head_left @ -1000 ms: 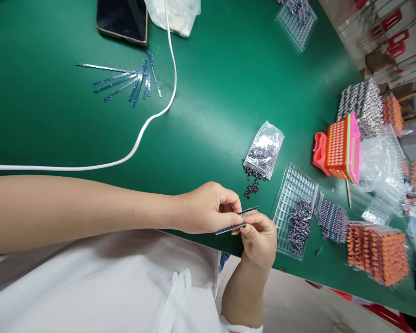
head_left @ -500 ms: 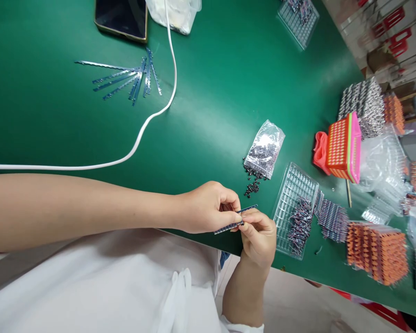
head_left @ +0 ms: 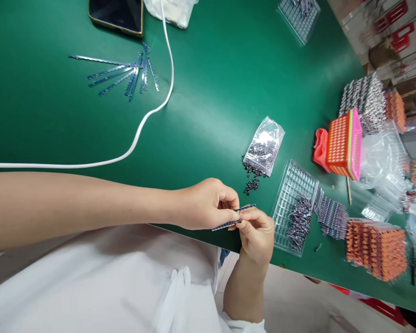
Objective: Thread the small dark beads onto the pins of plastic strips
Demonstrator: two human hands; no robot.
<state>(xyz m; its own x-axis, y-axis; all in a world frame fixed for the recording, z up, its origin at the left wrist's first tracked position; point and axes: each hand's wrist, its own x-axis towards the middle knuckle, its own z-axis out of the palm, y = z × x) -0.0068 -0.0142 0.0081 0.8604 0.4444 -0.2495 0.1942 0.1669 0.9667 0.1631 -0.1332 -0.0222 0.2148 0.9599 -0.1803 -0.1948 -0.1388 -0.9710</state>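
Observation:
My left hand (head_left: 210, 206) reaches in from the left, its thumb and fingers pinched on narrow dark blue notched strips (head_left: 225, 225). One strip end slants out past the fingertips, over the fingers of my right hand (head_left: 256, 233). Thumb and forefinger of that right hand are pressed together at the strips, touching the left fingertips; a tiny dark spot shows there, too small to make out. Just beyond the hands lie small dark beads (head_left: 251, 185), spilled by the mouth of a clear plastic bag (head_left: 265, 145) with more inside.
Right of my hands stands a clear compartment tray (head_left: 284, 203) with a pile of small dark pieces. Farther right are orange stacked pieces (head_left: 376, 249) and an orange basket (head_left: 338, 143). More blue strips (head_left: 119, 76), a white cable (head_left: 138, 134) and a phone (head_left: 118, 16) lie left.
The whole view has shifted slightly, with the table things a little higher and farther left. Both hands keep nearly the same pinch on the strips; the fingertips have barely moved.

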